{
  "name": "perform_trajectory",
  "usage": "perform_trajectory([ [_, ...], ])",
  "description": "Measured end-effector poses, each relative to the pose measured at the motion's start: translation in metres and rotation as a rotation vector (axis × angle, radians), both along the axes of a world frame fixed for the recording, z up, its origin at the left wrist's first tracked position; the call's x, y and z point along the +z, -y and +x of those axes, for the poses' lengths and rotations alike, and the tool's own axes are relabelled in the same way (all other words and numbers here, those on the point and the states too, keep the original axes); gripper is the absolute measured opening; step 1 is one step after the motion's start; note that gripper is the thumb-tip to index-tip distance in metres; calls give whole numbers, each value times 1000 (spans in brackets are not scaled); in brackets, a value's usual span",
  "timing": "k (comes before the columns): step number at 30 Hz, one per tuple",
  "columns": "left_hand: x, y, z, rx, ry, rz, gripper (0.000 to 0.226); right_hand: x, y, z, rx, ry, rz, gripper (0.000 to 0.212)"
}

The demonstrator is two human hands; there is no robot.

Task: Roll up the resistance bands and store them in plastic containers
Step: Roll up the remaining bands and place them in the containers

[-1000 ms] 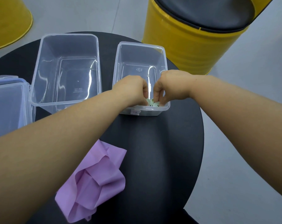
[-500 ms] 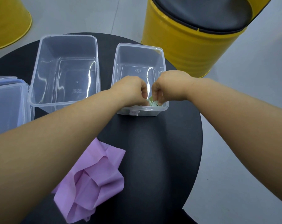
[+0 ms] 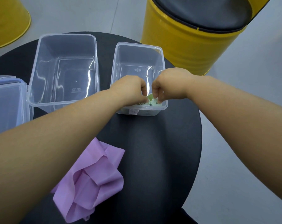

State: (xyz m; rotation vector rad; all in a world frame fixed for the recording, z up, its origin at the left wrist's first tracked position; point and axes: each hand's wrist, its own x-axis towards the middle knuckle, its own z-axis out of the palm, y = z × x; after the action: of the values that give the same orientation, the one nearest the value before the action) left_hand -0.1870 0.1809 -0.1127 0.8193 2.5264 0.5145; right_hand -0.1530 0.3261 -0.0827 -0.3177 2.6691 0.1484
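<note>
Left hand: the left hand (image 3: 130, 90) reaches over the near end of the small container (image 3: 137, 44), knuckles up and fingers curled downward, the fingertips pinching the left coil of the green band (image 3: 150, 102).
Right hand: the right hand (image 3: 168, 86) comes in from the other side in the same pose, fingers curled and thumb and forefinger nipping the top edge of the right coil. The two hands sit just beside each other, with a narrow gap between the knuckles.
Green band: it is rolled up and shows as two pale green coils side by side, standing on end. It sits inside the small container, against the near wall; much of it is hidden under the fingers.
Small container: clear plastic with no lid on, standing on the far right part of the counter (image 3: 154, 159). A small white sticker (image 3: 133, 112) is on the outside of its near wall; what is written on it cannot be read.
Purple band: the purple band (image 3: 91, 180) lies loose and crumpled, not rolled, on the near left of the counter, well apart from the containers and partly under the left forearm.
Large container: the large container (image 3: 67, 35) is clear and open, just to the left of the small one.
Lidded container: the lidded container (image 3: 7, 97) stands at the left edge, touching or nearly touching the large one, and is cut off by the frame.
Counter: round and black.
Surroundings: a yellow drum stool (image 3: 185, 46) with a black cushion stands on the grey floor (image 3: 250, 110) beyond the counter on the right, and a second yellow drum (image 3: 7, 21) is at the upper left.
</note>
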Motion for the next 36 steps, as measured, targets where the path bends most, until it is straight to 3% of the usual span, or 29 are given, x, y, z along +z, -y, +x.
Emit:
perform_trajectory([
  [21, 2, 0, -2, 40, -86, 12, 6, 4, -1, 5, -44, -61, -52, 14],
  [30, 34, 21, 11, 59, -105, 170, 7, 22, 19, 25, -193, -97, -323, 12],
  [36, 64, 79, 41, 157, -27, 203, 7, 30, 70, 70, -373, -32, -658, 5],
])
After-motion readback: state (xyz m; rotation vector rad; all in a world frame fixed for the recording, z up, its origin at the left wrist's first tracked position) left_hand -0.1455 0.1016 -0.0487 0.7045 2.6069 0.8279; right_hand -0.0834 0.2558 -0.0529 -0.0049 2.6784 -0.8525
